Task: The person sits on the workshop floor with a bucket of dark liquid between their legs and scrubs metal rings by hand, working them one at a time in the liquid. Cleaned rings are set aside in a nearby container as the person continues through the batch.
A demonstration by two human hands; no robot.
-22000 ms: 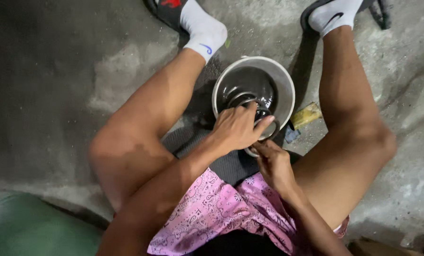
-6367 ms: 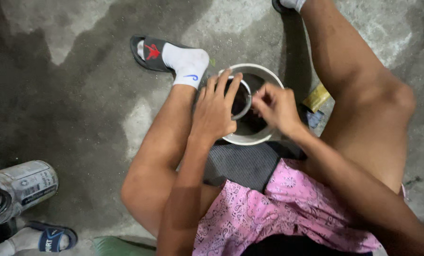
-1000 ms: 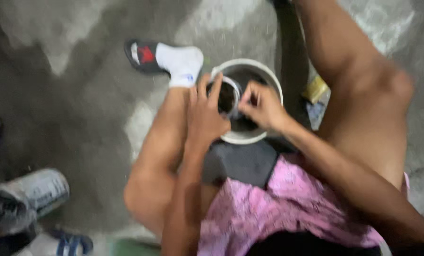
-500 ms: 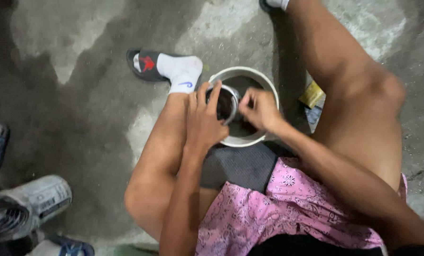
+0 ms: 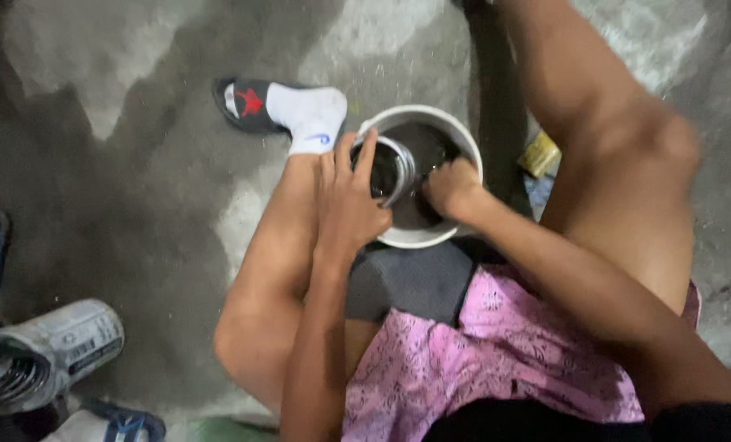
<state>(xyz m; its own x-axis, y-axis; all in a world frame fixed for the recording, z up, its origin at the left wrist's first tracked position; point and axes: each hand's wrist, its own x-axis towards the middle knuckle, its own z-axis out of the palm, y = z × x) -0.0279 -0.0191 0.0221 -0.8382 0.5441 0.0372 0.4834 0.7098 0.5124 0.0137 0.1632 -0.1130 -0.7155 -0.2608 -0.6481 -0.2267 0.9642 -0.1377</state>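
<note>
bucket (image 5: 463, 135): white, round, dark liquid inside, on concrete floor between the legs
ring (image 5: 398, 168): metal, round, tilted inside the bucket
left hand (image 5: 349, 205): fingers wrapped on the ring's edge, gripping
right hand (image 5: 451, 190): curled in the bucket; grip unclear

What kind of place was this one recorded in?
Probably a workshop or yard floor: stained bare concrete floor, a white bucket of dark liquid where both hands work, and a cylinder of coiled springs lying nearby.
</note>
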